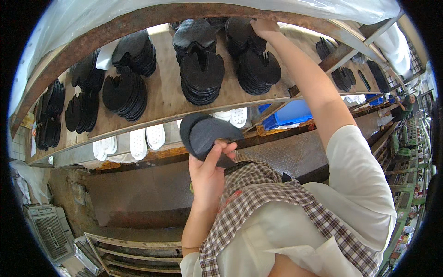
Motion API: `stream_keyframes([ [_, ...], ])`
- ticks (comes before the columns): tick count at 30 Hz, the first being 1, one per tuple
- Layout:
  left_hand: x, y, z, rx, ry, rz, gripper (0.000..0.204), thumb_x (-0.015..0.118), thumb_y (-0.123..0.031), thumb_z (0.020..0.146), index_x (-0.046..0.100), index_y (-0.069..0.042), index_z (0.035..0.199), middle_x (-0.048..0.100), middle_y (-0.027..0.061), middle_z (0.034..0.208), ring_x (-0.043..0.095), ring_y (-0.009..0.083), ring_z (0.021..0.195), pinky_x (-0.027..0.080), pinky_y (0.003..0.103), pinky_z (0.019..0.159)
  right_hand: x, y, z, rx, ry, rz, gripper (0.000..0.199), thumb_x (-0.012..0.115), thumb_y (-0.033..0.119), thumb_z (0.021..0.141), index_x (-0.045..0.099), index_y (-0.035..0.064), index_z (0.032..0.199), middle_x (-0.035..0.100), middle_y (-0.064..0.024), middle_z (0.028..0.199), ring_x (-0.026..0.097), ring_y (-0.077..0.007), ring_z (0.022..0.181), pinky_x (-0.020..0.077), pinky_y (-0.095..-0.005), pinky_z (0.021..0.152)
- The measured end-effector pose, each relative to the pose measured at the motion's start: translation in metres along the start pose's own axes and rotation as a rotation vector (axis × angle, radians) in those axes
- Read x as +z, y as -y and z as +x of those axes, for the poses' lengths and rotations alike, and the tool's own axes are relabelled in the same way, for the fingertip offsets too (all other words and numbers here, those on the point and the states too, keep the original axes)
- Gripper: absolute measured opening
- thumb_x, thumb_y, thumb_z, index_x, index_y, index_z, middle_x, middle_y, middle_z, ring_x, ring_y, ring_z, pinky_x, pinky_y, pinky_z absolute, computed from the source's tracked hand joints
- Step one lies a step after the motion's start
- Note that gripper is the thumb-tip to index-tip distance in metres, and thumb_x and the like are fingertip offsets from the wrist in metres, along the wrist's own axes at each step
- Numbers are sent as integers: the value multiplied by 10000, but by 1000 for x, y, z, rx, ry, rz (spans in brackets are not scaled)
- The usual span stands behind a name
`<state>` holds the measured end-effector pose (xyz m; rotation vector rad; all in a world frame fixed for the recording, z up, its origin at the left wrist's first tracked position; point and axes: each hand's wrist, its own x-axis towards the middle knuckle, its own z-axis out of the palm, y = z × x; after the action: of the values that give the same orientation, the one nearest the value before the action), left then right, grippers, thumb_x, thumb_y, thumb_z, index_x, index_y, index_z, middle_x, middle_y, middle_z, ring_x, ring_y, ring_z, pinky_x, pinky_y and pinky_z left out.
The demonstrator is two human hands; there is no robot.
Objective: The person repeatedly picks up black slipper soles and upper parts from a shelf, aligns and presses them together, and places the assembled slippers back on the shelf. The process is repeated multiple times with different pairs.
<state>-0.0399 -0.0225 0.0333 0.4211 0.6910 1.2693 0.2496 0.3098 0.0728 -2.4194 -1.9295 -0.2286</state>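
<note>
Where the view curves across its upper half, a long wooden shelf (164, 87) stretches from the left side toward the far right, with a rusty metal beam (207, 9) arching above it and clear plastic sheeting (64, 27) over that. Along the right rim runs a row of green frames (406, 196), too small to make out in detail. Grey metal flooring (286, 154) lies in front of the shelf. The person wears a brown-and-white checked apron (258, 187) over a pale short-sleeved top. A slatted rack (134, 241) stands at the lower edge, left of the person, and a boxy grilled unit (48, 233) sits farther left. Another person (407, 104) appears small at the far right. Under the shelf is a blue crate (286, 115).

On the shelf, notched black sole-shaped pieces stand in stacks: one front stack (201, 76) near the middle, another (258, 69) just right of it, and more to the left. White perforated pieces (155, 137) show on the level below.

The right hand (265, 28) reaches up to a rear black stack (242, 34) beneath the beam; its fingertips are partly hidden, so whether they grip anything cannot be told. The left hand (208, 168), thumb on the near side, pinches a few curved black pieces (203, 134), overlapping one another, in front of the shelf's near edge.
</note>
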Motion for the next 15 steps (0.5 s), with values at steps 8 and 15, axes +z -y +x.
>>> stream_keyframes([
  [8,6,-16,18,-212,296,192,241,544,-207,947,594,29,949,644,105,785,645,183,647,505,286,541,-95,13,-189,-953,-202,682,421,613,260,901,568,77,1277,561,-111,1266,529,-240,1156,421,-365,975],
  [15,13,-28,28,-180,550,904,270,672,-247,880,628,17,845,666,67,707,611,109,546,445,223,459,-102,17,-300,-845,760,763,477,661,224,856,497,26,1258,612,-186,1121,598,-353,1025,482,-417,840],
])
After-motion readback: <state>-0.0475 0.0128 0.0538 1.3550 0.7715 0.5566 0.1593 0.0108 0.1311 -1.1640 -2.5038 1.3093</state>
